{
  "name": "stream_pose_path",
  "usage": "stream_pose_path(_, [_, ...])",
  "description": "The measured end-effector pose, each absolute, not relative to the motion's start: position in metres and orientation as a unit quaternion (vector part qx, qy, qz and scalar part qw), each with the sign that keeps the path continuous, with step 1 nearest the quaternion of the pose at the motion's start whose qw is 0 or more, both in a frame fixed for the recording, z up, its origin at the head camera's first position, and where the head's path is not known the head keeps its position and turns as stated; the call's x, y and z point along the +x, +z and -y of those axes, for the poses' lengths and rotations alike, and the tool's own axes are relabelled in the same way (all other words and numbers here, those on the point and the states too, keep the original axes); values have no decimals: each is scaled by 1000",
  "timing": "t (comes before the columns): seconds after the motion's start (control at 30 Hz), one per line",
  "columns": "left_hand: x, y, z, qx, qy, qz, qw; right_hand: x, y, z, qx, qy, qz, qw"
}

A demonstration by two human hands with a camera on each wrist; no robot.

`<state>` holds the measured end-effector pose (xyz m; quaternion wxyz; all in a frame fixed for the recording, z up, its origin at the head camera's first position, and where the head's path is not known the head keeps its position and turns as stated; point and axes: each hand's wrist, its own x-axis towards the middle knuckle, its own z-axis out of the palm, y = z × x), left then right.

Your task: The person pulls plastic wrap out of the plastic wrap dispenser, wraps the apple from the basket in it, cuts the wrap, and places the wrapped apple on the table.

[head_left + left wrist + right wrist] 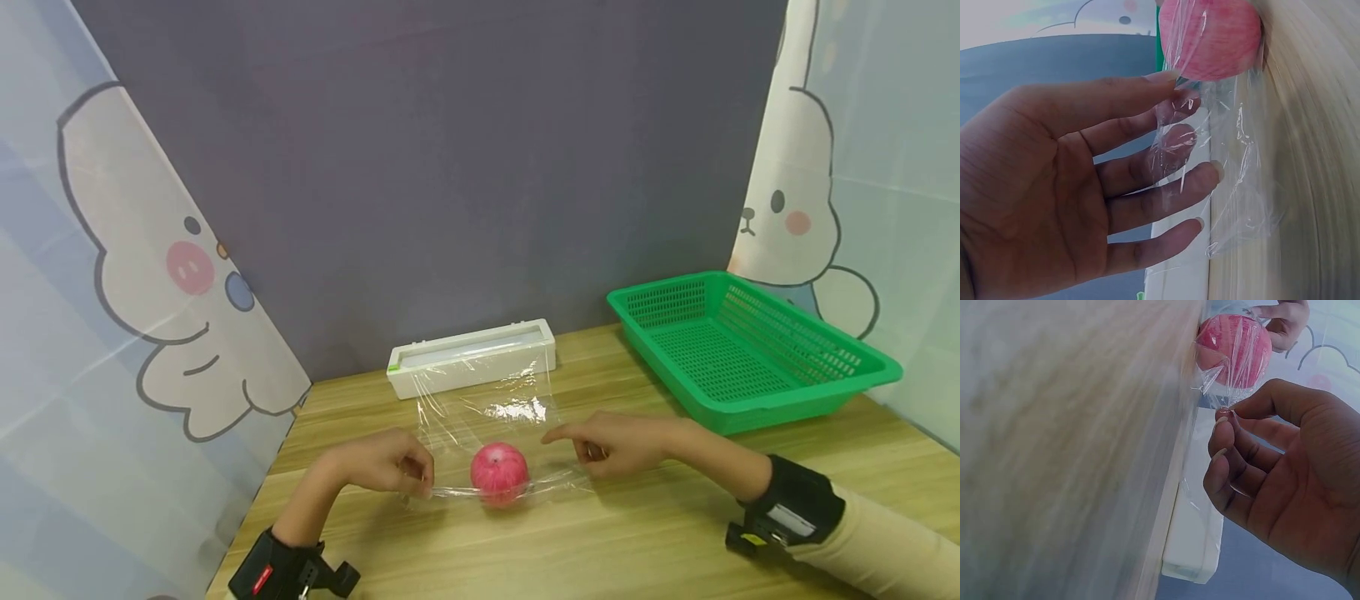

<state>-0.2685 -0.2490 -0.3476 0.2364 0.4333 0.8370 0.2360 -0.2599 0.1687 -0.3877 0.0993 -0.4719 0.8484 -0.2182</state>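
Observation:
A round pink-red apple (499, 472) sits on the wooden table under a sheet of clear cling film (480, 417). The film runs back from it to a white dispenser box (472, 358). On the left, my left hand (386, 462) pinches the film's near edge between thumb and forefinger; in the left wrist view its other fingers (1160, 187) spread behind the film. To the right of the apple, my right hand (618, 446) pinches a gathered corner of film at thumb and forefinger, its other fingers (1235, 469) curled. Neither hand touches the apple.
An openwork green plastic basket (738, 354) stands at the right rear of the table (592, 550). Behind the dispenser rises a dark grey backdrop (450, 167), with cartoon-printed sheets (150, 267) on both sides. Each wrist wears a black camera mount (798, 504).

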Motion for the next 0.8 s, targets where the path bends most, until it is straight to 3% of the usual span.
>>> stream_pose_path(0.37, [-271,-347,246,417,235,-842,251,-260,-385,-170,-462,-214,-854,105])
stream_pose_path(0.8, [-245,-354,180,423,128,-895,55,-263,-387,-170,-470,-219,-848,108])
